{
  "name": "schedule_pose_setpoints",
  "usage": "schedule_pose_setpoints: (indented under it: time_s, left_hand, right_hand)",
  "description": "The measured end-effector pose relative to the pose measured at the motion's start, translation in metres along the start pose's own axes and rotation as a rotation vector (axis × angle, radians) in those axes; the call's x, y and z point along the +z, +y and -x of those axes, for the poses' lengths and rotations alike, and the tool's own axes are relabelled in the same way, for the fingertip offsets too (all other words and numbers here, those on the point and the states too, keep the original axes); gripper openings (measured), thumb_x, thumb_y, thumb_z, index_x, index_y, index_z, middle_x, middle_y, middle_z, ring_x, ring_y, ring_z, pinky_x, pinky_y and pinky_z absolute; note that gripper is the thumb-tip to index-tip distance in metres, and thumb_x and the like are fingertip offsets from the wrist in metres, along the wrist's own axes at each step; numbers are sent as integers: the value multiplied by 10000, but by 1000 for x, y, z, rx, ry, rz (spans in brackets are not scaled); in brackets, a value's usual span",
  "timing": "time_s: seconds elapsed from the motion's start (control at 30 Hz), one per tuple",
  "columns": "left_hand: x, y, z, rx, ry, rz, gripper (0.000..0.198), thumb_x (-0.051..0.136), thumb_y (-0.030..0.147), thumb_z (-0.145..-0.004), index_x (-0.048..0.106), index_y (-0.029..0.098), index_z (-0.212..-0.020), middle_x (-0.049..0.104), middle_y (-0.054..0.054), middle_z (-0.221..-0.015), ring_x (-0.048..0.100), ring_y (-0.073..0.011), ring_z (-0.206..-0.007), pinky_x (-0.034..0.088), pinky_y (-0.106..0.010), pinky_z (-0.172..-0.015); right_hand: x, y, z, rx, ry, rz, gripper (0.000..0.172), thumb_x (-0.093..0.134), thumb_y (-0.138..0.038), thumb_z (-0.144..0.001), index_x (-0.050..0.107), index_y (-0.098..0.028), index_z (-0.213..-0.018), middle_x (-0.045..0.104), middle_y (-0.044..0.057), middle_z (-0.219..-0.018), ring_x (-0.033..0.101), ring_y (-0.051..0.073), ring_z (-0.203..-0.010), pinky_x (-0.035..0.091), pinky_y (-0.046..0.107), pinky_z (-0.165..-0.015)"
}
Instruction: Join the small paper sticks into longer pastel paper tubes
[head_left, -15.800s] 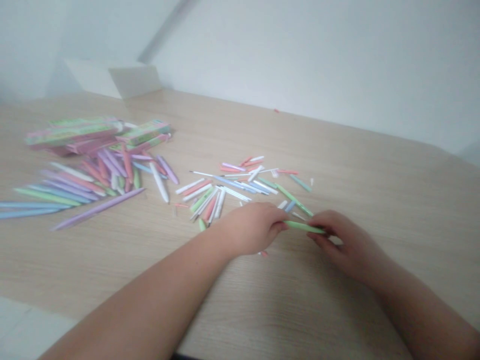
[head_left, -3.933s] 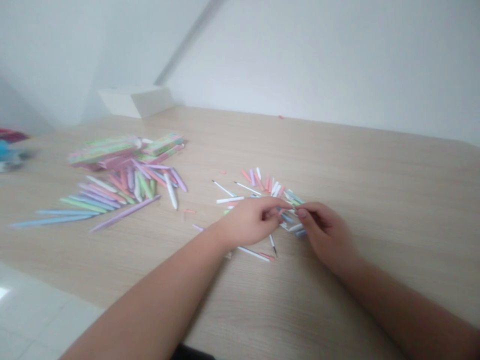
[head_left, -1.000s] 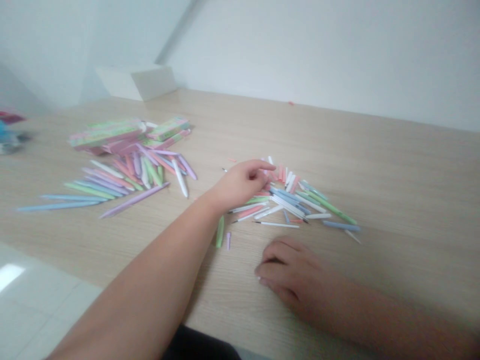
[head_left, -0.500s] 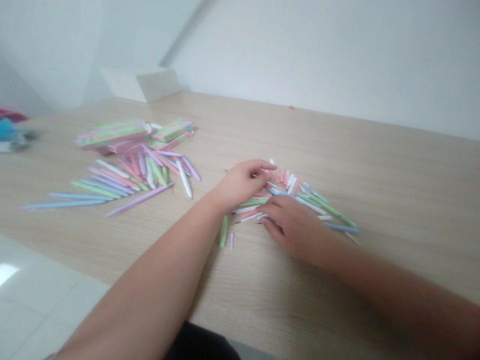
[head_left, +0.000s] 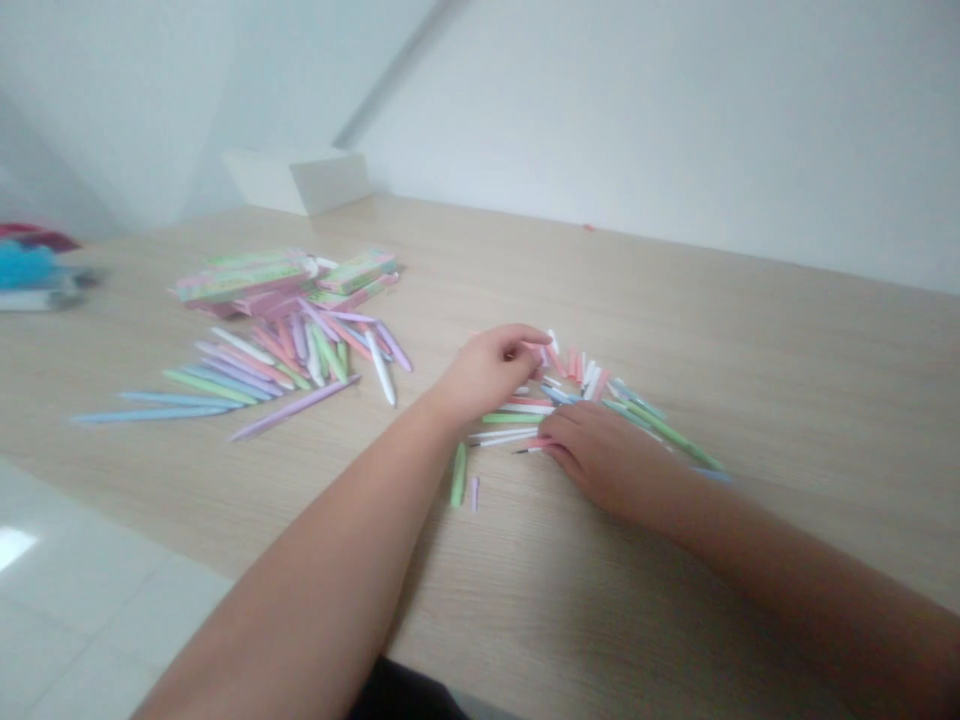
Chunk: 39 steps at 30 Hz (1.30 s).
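Compared with a second ago, the right hand (head_left: 600,455) is lying farther forward, fingers curling over the ends of slim white plastic pen refills (head_left: 504,434) on the pale wood-grain table (head_left: 750,340); whether it is grasping one, I cannot tell. The left hand (head_left: 489,368) is bending near short coral plastic tubes (head_left: 574,364), its grip unclear. A dragging palm could be scattering the refills or sending the small lilac plastic plug (head_left: 475,495) rolling away.

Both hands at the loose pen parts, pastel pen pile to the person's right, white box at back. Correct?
Wrong side: the head view shows the pastel pen pile to the person's left. Rest holds: left hand and right hand at the loose pen parts, white box at back.
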<state>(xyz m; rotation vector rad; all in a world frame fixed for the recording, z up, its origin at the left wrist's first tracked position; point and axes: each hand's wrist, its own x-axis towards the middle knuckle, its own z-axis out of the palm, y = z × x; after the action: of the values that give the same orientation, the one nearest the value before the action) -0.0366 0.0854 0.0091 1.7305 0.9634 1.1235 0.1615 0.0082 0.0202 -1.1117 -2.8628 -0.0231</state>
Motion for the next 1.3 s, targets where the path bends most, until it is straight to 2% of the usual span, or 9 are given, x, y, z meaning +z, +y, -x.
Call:
schedule_pose_setpoints:
  time_s: [0.1,0.23,0.47,0.6,0.67,0.8,1.0,1.2,1.3]
  left_hand:
    - [0,-2,-1,-14,16,23,323,613,315,-923,700,202,-1213,754,-54,-907,715,-155,-835,550,-250,-742]
    - [0,-3,-3,-34,25,40,328,621,329,-920,702,208,-1213,758,-73,-993,725,-166,-847,568,-273,-761]
    - [-1,-5,-4,-39,42,21,323,618,337,-924,712,198,-1200,753,-74,-960,715,-163,-828,562,-275,-760]
    - [-1,-3,-2,-35,46,38,312,613,311,-923,711,191,-1193,747,-63,-918,704,-145,-795,541,-243,-720]
    - [-1,-1,-1,-31,47,44,304,604,300,-925,711,185,-1187,741,-58,-902,698,-139,-779,533,-235,-706]
    - [-1,2,0,-26,51,32,299,607,288,-921,716,179,-1177,734,-56,-880,692,-140,-769,525,-233,-692]
    - [0,2,-1,-20,55,13,289,624,300,-917,723,182,-1162,743,-65,-949,684,-135,-781,532,-234,-701]
    - [3,-1,-1,-12,46,33,319,623,334,-924,707,193,-1198,740,-63,-943,698,-150,-796,556,-264,-740]
    - [3,-1,0,-3,73,18,315,616,342,-926,705,199,-1192,735,-56,-925,696,-153,-792,555,-267,-729]
  right_hand:
    - [-5,16,10,62,-4,-98,190,483,-221,-1014,669,-197,-983,703,82,-1015,628,244,-969,475,387,-890]
    - [-7,45,10,204,107,-189,190,520,-265,-987,695,-213,-1041,720,78,-1062,638,240,-994,468,348,-873]
    - [-3,95,-40,543,85,-140,320,487,-313,-984,702,-177,-1177,733,108,-1181,677,225,-1009,470,293,-838]
    - [-5,111,-64,610,-43,-130,387,484,-352,-974,679,-156,-1244,784,113,-995,714,200,-692,498,294,-681]
    - [-7,116,-73,637,-112,-108,419,544,-322,-929,655,-152,-1296,791,108,-918,711,210,-629,499,299,-643]
    - [-11,122,-87,666,-184,-28,505,669,-253,-814,661,-148,-1308,777,165,-1075,749,281,-859,517,321,-746]
    - [-10,121,-101,699,-222,15,287,730,-239,-765,789,-122,-1020,775,218,-1005,717,351,-1033,509,356,-844]
    - [-16,120,-108,698,-71,-62,212,721,-308,-803,771,-148,-933,775,188,-1044,687,338,-1089,498,363,-902]
    - [-22,111,-94,713,61,-177,230,663,-351,-866,720,-165,-989,776,151,-1035,717,283,-983,535,330,-820]
